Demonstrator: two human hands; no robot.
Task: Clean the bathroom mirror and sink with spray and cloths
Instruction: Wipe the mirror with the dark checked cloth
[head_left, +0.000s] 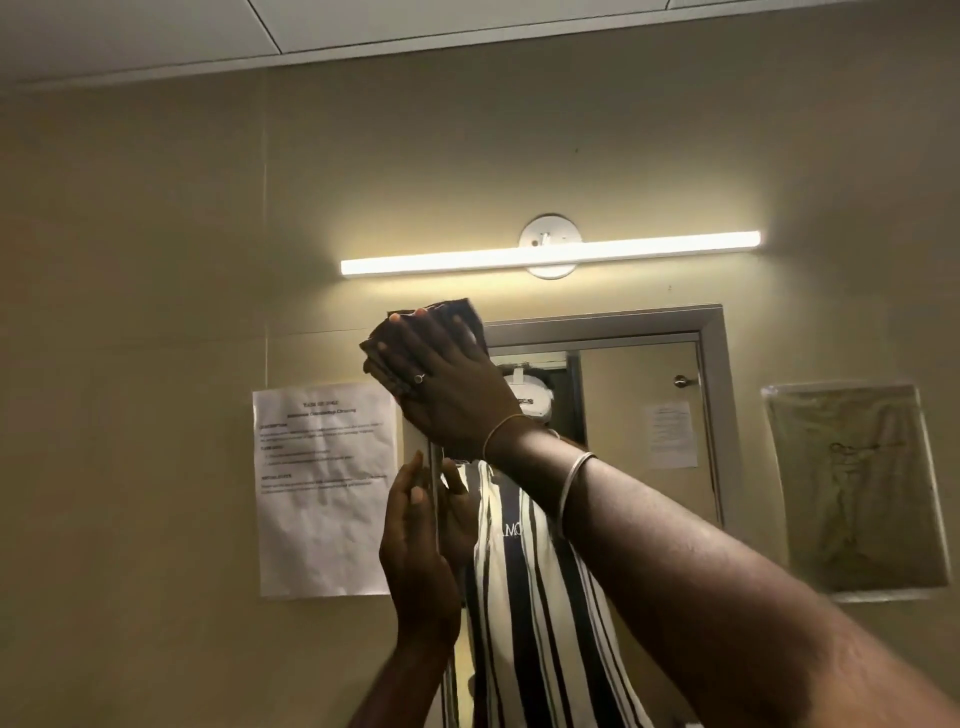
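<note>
The mirror (636, 499) hangs in a grey metal frame (719, 415) on the beige wall. My right hand (447, 384) lies flat, fingers straight, pressing a dark folded cloth (460, 307) against the mirror's top left corner. The cloth sticks out above and to the left of my fingers. My left hand (415, 551) is raised below it, fingers straight, touching the left edge of the frame; its fingertips are reflected in the glass. A striped shirt shows in the reflection. No sink or spray bottle is in view.
A lit bar lamp (550, 253) is mounted just above the mirror. A printed paper sheet (322, 488) is taped to the wall left of the frame. A clear plastic sleeve (857, 488) hangs on the wall to the right.
</note>
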